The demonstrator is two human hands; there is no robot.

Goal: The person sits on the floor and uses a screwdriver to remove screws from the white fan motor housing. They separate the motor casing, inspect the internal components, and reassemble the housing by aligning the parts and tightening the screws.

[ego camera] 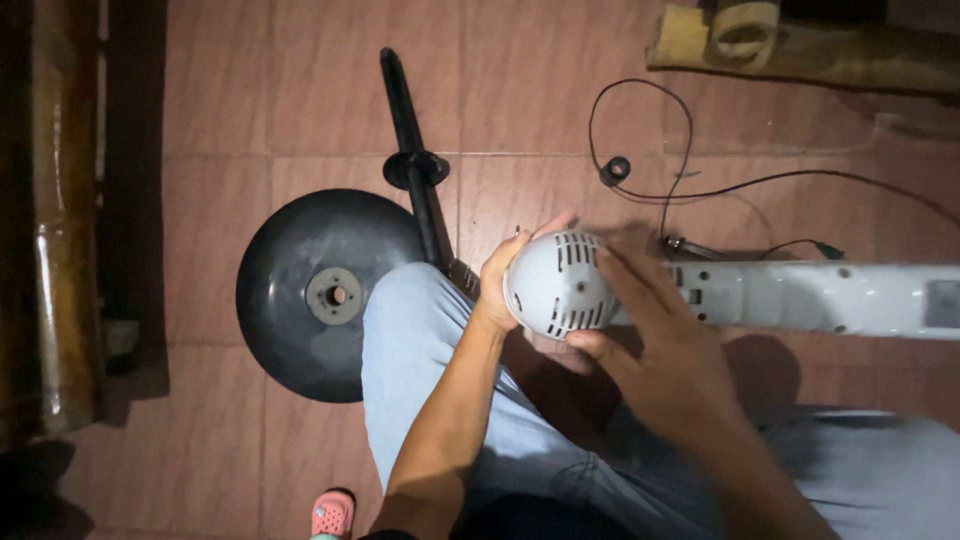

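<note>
Both hands gripped a white vented motor cover above the person's lap; the left hand curled round its left side; the right hand wrapped its right side; a white fan body, black round base and black pole lay on the tiled floor.

A round black base plate lies flat on the reddish tiled floor. A black pole with a collar rests beside it. A thin black cable loops nearby. A pink sandal sits at the bottom edge.
</note>
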